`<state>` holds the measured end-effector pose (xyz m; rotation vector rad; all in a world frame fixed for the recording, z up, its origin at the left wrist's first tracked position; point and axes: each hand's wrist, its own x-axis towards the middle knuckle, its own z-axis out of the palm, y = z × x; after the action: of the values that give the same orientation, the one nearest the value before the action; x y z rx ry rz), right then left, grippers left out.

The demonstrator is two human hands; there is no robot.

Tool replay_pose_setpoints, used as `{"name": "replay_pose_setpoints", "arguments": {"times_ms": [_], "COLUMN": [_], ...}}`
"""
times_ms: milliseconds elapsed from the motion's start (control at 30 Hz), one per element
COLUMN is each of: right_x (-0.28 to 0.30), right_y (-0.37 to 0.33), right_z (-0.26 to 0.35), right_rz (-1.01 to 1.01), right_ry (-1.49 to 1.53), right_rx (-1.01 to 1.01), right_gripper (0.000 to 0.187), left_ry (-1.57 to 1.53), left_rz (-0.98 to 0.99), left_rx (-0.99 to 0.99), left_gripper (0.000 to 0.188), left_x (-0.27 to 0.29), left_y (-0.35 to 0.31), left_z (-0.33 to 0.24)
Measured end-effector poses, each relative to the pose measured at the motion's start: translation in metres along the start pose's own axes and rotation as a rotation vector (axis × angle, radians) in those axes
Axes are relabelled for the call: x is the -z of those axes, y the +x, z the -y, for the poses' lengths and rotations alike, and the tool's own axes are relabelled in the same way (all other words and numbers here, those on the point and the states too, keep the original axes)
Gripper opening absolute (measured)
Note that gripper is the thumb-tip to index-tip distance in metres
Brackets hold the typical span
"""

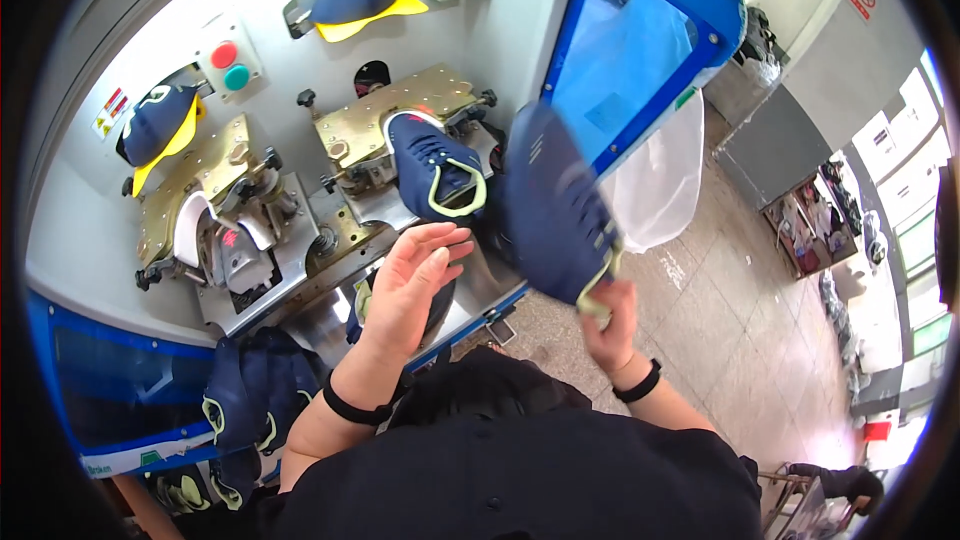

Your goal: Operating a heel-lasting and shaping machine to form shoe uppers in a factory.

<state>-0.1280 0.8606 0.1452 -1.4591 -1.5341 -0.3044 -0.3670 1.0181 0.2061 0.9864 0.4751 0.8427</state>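
My right hand (608,328) grips a navy shoe upper (560,205) by its lime-edged collar. The upper hangs raised at the right of the machine, smeared by motion. My left hand (418,275) holds nothing, its fingers loosely curved and apart. Just beyond its fingertips, another navy shoe upper (428,162) with a lime-lined opening sits on the right-hand station of the machine, under a brass-coloured plate (395,110). Below my left hand, part of one more upper (358,312) shows, mostly hidden by my forearm.
The left station has a white curved pad (194,225) and a metal form (240,262). Several navy uppers (240,395) hang at the lower left. Two caps with yellow brims (370,0) rest on the back wall near red and green buttons. A blue-framed window panel (625,60) stands at right.
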Motion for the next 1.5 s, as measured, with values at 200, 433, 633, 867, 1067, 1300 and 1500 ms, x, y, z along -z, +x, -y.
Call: {"name": "replay_pose_setpoints", "arguments": {"times_ms": [200,433,633,867,1067,1300,1500], "right_x": [0.019,-0.047,-0.043,-0.111,-0.206,-0.332,-0.341], "right_y": [0.082,0.094,0.117,0.135,0.243,0.367,0.305], "right_z": [-0.036,-0.102,-0.048,0.073,0.206,0.292,0.298], "right_rz": [0.163,0.419,0.152,0.248,0.327,0.419,0.413], "right_ry": [-0.057,-0.167,-0.291,0.413,0.564,0.081,0.397], "right_rx": [-0.354,-0.239,-0.101,0.214,0.547,0.592,0.541], "right_gripper": [0.023,0.036,0.042,0.017,0.013,0.051,0.044], "left_ry": [0.000,0.040,0.026,-0.088,-0.109,-0.161,-0.257], "left_rz": [-0.031,-0.105,-0.259,-0.559,-0.672,-0.607,-0.585], "left_rx": [0.119,0.162,0.146,0.045,-0.094,-0.120,-0.160], "left_gripper": [0.022,0.020,0.018,0.012,0.010,0.010,0.023], "left_x": [0.002,0.004,0.035,0.078,0.094,0.107,0.142], "left_y": [0.004,0.003,-0.024,-0.069,-0.115,-0.151,-0.171], "left_z": [0.025,0.032,0.022,0.007,-0.030,-0.043,-0.044]}}
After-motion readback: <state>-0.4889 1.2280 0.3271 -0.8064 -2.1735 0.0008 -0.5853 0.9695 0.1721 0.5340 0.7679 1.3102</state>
